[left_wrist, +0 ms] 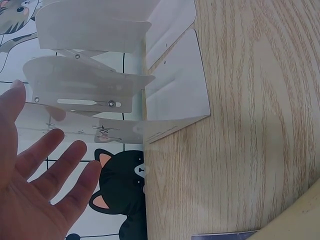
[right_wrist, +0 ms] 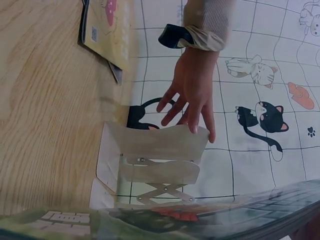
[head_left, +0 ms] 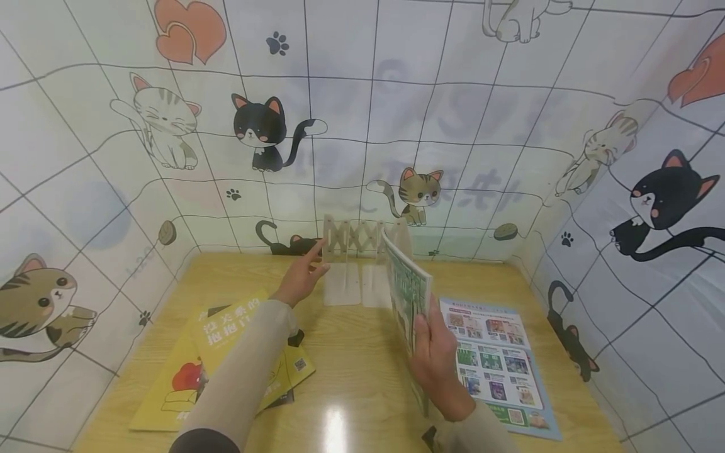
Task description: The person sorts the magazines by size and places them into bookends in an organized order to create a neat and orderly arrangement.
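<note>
A white expandable book rack (head_left: 342, 286) with criss-cross links stands at the back of the table against the wall. My left hand (head_left: 299, 280) is at its left end panel, fingers spread and fairly straight, fingertips right at the panel's upper edge. Upright in my right hand (head_left: 437, 360) is a thin green-covered book (head_left: 409, 290), thumb on one cover and fingers behind the other. The far end of the book overlaps the rack's right panel in the head view. In the right wrist view, the book's illustrated cover (right_wrist: 165, 220) runs along the bottom.
Yellow books (head_left: 170, 402) lie overlapping at the left, under my left forearm. At the right, a printed booklet (head_left: 498, 371) with small product pictures lies flat on the wooden table (head_left: 340, 371). A wall covering (head_left: 351, 113) with cartoon cats surrounds the table.
</note>
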Demonstrator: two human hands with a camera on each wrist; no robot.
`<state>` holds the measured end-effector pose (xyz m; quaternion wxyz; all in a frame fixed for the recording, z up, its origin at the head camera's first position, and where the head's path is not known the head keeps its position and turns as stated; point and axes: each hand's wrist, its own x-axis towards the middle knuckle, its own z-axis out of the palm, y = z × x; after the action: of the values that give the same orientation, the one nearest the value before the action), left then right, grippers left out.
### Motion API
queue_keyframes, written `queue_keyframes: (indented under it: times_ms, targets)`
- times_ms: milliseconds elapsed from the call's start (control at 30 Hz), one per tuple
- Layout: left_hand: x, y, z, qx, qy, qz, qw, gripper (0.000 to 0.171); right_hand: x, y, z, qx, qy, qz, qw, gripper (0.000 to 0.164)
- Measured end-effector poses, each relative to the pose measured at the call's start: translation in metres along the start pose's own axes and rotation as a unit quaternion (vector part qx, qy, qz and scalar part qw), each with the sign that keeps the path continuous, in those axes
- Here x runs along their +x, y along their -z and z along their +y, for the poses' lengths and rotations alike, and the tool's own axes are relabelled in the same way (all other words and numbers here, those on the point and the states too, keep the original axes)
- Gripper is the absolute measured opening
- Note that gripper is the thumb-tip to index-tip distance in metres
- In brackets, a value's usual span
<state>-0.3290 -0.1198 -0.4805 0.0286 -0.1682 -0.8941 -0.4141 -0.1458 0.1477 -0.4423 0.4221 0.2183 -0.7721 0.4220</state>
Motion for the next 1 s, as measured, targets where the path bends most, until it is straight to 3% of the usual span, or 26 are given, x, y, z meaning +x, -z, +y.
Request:
queue_keyframes:
  times_ms: [300,500,700,1000]
  targets:
    - [0.001,-0.002,-0.002,0.003,0.0,0.003,1.0,0.064,0.003,-0.008,0.01,0.014,0.0,0.028,0.999,0.055]
    - [0.001,-0.002,-0.002,0.002,0.006,0.003,1.0,0.064,0.005,-0.014,0.017,-0.01,0.004,0.044,0.999,0.054]
    - [0.002,-0.002,-0.002,0.003,0.0,0.007,1.0,0.064,0.006,-0.02,0.03,0.017,0.007,0.048,0.999,0.053]
    - [0.001,-0.004,-0.003,0.0,0.001,0.001,1.0,0.065,-0.001,-0.029,0.052,-0.013,0.013,0.06,0.998,0.049]
